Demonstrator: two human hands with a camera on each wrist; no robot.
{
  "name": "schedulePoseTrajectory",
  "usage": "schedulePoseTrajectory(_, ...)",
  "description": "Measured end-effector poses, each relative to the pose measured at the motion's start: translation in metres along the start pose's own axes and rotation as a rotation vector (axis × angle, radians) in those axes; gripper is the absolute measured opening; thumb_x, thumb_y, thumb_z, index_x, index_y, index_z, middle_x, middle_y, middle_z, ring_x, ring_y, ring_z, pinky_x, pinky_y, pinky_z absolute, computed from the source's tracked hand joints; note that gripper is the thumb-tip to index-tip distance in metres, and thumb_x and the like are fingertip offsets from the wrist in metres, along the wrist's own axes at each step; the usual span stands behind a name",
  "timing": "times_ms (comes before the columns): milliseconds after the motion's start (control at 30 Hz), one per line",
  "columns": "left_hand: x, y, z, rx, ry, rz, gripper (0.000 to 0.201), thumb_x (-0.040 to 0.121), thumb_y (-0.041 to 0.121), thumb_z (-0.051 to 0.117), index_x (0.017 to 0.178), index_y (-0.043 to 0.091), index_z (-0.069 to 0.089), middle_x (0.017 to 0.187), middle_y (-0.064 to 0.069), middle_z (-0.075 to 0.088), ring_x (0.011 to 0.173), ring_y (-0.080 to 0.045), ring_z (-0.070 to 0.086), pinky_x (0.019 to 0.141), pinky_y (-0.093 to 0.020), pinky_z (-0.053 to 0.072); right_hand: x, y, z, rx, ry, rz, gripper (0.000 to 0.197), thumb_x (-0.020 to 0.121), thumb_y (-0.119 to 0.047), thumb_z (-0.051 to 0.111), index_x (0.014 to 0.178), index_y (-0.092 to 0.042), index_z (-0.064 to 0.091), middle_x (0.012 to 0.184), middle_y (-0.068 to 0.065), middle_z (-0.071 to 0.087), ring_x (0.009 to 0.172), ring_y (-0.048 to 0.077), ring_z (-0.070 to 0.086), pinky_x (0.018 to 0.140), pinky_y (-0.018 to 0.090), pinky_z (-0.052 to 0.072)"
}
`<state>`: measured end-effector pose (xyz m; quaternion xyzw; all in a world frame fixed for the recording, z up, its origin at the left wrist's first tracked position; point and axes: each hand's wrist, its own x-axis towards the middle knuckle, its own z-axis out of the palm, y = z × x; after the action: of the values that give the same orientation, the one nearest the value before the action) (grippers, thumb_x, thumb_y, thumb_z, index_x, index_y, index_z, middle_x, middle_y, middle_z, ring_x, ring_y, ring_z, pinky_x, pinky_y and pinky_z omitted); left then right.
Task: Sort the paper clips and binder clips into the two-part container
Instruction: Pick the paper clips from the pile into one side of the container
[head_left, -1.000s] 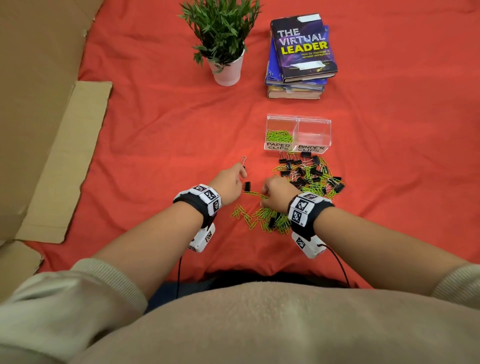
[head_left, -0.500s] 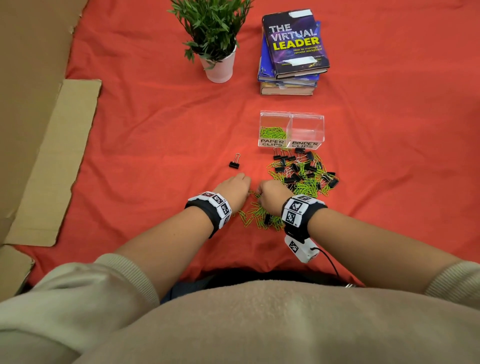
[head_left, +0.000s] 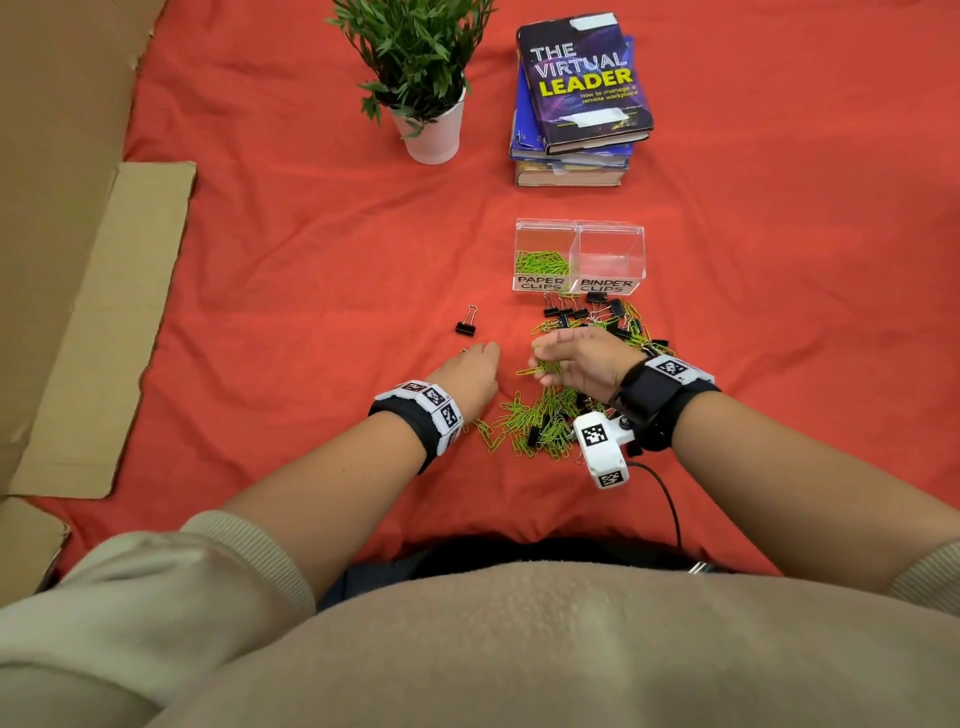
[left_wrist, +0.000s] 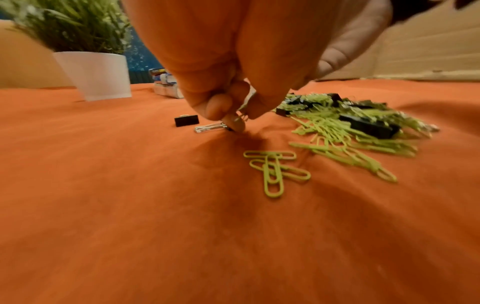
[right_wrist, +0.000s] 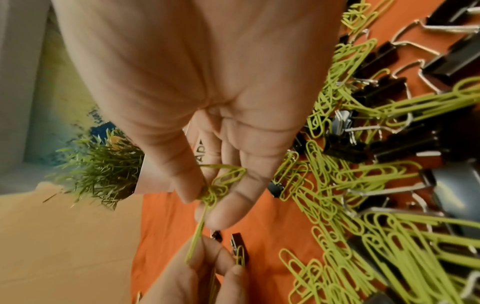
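Right hand (right_wrist: 207, 107) pinches thin green paper clips (right_wrist: 218, 185).
One clip hangs lengthwise below its fingertips; left hand (left_wrist: 233, 67) pinches a binder clip's (left_wrist: 210, 128) flat-lying wire handle.

The two-part container (head_left: 579, 254) stands in front of the stack of books (head_left: 579, 104), with the potted plant (head_left: 423, 83) to the left of the books. Paper clips (head_left: 543, 262) lie in its left compartment. The mixed pile of clips (head_left: 566, 395) lies just in front of the container, one binder clip (head_left: 467, 323) apart to the pile's left, and cardboard (head_left: 104, 322) lies at the far left.
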<state>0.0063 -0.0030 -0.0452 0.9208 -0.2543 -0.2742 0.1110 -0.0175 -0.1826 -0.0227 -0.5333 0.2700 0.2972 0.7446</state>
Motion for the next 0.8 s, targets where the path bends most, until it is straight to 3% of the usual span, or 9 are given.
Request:
schedulePoseTrajectory(100,0.000,-0.008,-0.010,-0.278,0.047,-0.075,0.014,0.091,0.007,0.043,0.105,0.006,0.047,0.088,-0.011,0.055,0.079,-0.030,0.056,0.070,-0.037,0.044,0.004,0.003,0.003,-0.068,0.009,-0.001,0.020,0.088,0.011,0.047,0.096,0.000,0.062,0.076,0.013,0.057,0.062,0.020,0.056,0.053,0.024,0.053)
schedulePoseTrajectory(200,0.002,-0.017,-0.017,-0.458,0.100,-0.142,0.020,0.093,0.008,0.040,0.108,0.012,0.054,0.080,-0.003,0.055,0.065,-0.020,0.050,0.063,-0.029,0.041,0.009,0.007,0.010,-0.291,0.047,0.017,0.022,0.085,0.009,0.045,0.089,0.000,0.065,0.079,0.011,0.058,0.062,0.021,0.055,0.054,0.027,0.051)
schedulePoseTrajectory(300,0.002,-0.026,-0.020,-0.561,0.032,-0.203,0.031,0.095,0.009,0.034,0.090,0.016,0.063,0.062,0.000,0.050,0.050,-0.015,0.041,0.050,-0.026,0.033,0.009,0.012,0.017,-0.753,0.039,-0.027,0.006,0.085,-0.009,0.061,0.089,-0.009,0.066,0.084,0.006,0.065,0.068,0.017,0.059,0.062,0.027,0.052)
schedulePoseTrajectory(367,-0.001,-0.029,-0.020,-0.614,-0.033,-0.225,0.035,0.095,0.010,0.032,0.075,0.020,0.059,0.057,-0.002,0.050,0.048,-0.017,0.043,0.051,-0.025,0.035,0.009,0.015,0.023,-1.059,0.027,-0.087,0.017,0.080,-0.019,0.071,0.095,-0.013,0.064,0.089,0.002,0.065,0.065,0.012,0.055,0.059,0.024,0.048)
schedulePoseTrajectory(433,-0.005,-0.030,-0.019,-0.637,-0.075,-0.252,0.032,0.093,0.013,0.032,0.070,0.020,0.053,0.058,-0.004,0.051,0.047,-0.019,0.045,0.051,-0.025,0.036,0.009,0.019,0.030,-1.291,0.011,-0.171,0.035,0.075,-0.025,0.076,0.104,-0.015,0.060,0.100,0.001,0.057,0.078,0.013,0.053,0.068,0.024,0.045)
schedulePoseTrajectory(567,-0.014,-0.031,-0.013,-0.380,-0.131,-0.170,0.010,0.087,0.022,0.053,0.078,0.018,0.050,0.068,0.005,0.051,0.067,-0.018,0.049,0.061,-0.027,0.038,0.016,0.032,0.035,-1.505,-0.075,-0.248,0.055,0.068,-0.028,0.081,0.113,-0.013,0.053,0.108,0.002,0.043,0.094,0.017,0.047,0.084,0.030,0.045)
schedulePoseTrajectory(700,-0.023,-0.035,-0.006,-0.073,-0.238,0.015,0.023,0.075,0.021,0.067,0.093,0.019,0.053,0.079,0.005,0.052,0.073,-0.018,0.049,0.065,-0.027,0.041,0.019,0.035,0.034,-1.547,-0.099,-0.277,0.043,0.072,-0.025,0.079,0.108,-0.014,0.056,0.110,0.004,0.049,0.101,0.020,0.050,0.086,0.033,0.045)
schedulePoseTrajectory(800,-0.023,-0.035,-0.003,0.049,-0.258,0.114,0.030,0.075,0.018,0.066,0.103,0.019,0.055,0.101,-0.003,0.058,0.089,-0.023,0.055,0.078,-0.034,0.048,0.021,0.035,0.032,-1.554,-0.099,-0.273,0.032,0.079,-0.023,0.073,0.107,-0.014,0.060,0.112,0.005,0.058,0.104,0.022,0.055,0.086,0.030,0.044)
